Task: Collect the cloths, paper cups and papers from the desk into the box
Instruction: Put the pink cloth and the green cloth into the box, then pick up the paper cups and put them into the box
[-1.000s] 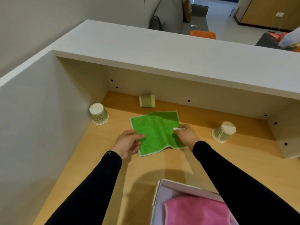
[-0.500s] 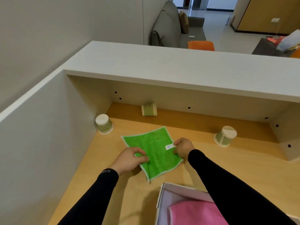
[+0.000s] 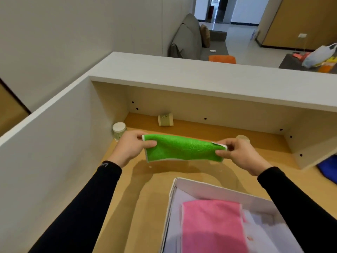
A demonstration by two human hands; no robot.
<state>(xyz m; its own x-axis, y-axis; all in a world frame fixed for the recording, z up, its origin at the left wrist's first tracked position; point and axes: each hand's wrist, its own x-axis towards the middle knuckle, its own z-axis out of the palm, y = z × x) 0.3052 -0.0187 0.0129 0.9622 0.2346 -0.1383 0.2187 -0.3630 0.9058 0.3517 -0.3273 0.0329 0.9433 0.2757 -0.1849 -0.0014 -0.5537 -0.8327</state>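
Note:
A green cloth hangs folded in the air above the wooden desk. My left hand pinches its left end and my right hand pinches its right end. A white box stands at the near right with a pink cloth inside. One paper cup stands upside down at the far left, partly behind my left hand. Another paper cup lies on its side at the back. A third paper cup peeks out behind my right hand.
A white partition wall closes the desk on the left, and a white shelf top overhangs the back. A side panel bounds the right, with something blue beyond it.
The green cloth lay flat on the desk under both hands; now it is folded and lifted off the desk, stretched between my two hands. The view has tilted up.

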